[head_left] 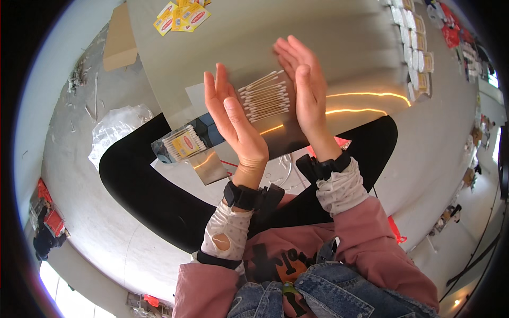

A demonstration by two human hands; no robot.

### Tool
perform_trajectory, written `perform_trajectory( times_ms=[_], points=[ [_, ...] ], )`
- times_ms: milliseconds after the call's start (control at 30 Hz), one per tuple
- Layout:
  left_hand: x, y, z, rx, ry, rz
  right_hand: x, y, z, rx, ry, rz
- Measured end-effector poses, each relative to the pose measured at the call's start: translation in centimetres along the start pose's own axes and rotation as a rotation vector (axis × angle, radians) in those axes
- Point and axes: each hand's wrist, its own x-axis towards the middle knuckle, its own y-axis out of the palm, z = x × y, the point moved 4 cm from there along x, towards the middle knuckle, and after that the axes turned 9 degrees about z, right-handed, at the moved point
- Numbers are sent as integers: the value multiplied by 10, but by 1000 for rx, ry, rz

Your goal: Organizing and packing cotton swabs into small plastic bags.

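A loose bundle of white-tipped cotton swabs (266, 98) lies on the shiny tabletop (238, 40), the sticks side by side and a few at the far end slanting away. My left hand (233, 119) is upright along the bundle's left side, fingers straight and thumb apart. On the other side my right hand (307, 87) is held likewise, its fingertips slightly blurred. The bundle sits between the two palms, and neither hand grips it. Whether the palms touch the swab tips I cannot tell. Left of my left wrist is a clear pack of cotton swabs (184, 143) with a yellow label card.
Yellow printed cards (183, 17) are piled at the table's far left. White packs (416, 50) stand in rows along its right edge. A small metal plate (210, 167) juts out near my left wrist. On the floor lie a plastic bag (117, 131) and a cardboard piece (120, 43).
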Motion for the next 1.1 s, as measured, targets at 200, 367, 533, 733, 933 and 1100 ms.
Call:
perform_trajectory(
  times_ms=[200,367,533,733,933,1100],
  points=[
    [-5,2,2,32,-24,74,-13,4,0,112,81,16],
    [-7,4,3,54,-9,97,-20,18,0,105,62,-1],
    [2,-2,-2,18,-33,47,-8,10,1,110,50,-26],
    [3,-4,2,6,-76,93,2,3,-1,40,104,128],
    [-4,-5,0,45,-25,121,-16,5,0,95,94,-4],
    [-9,1,6,64,-1,111,-26,19,-3,85,82,-73]
  ],
)
